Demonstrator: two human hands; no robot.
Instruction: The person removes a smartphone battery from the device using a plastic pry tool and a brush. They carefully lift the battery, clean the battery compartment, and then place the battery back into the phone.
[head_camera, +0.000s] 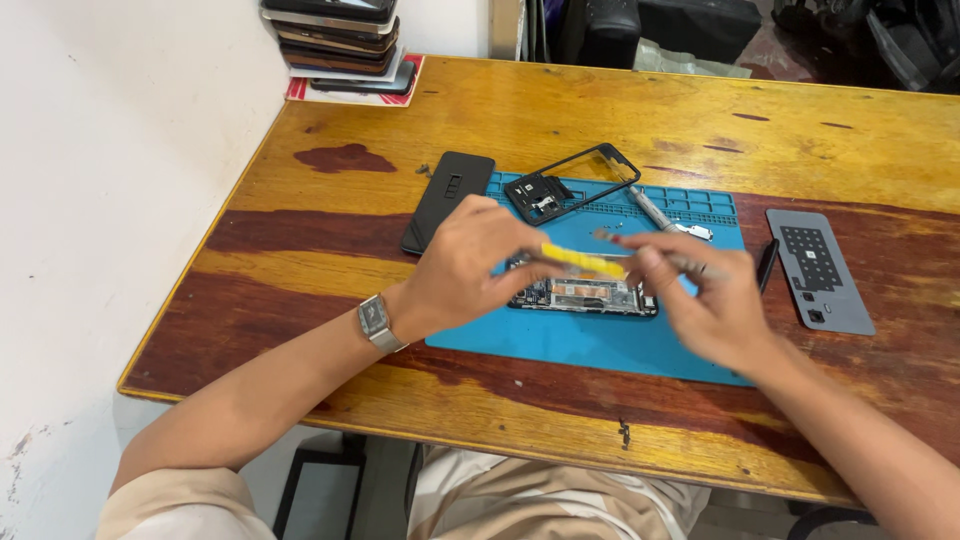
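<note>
A: What do you have from the head camera?

B: I see the left hand (470, 265), watch on its wrist, closed around a thin yellow-handled tool (583, 262) that it holds flat above the opened black smartphone with its circuit board showing (585, 296). The right hand (705, 300) pinches the tool's blurred metal end; its fingers are drawn in narrow.

A: And where's the phone?

B: Lying on the blue rubber repair mat (600, 345), at the middle of the worn wooden table (560, 110), just under both hands.

A: Around it?

B: A black plastic phone frame (572, 182) rests on the mat's far edge, a silver screwdriver (652, 209) beside it. A black rectangular back cover (448, 201) lies left of the mat, a grey phone back panel (820, 270) right of it. A stack of phones (340, 40) sits at the far left corner.
</note>
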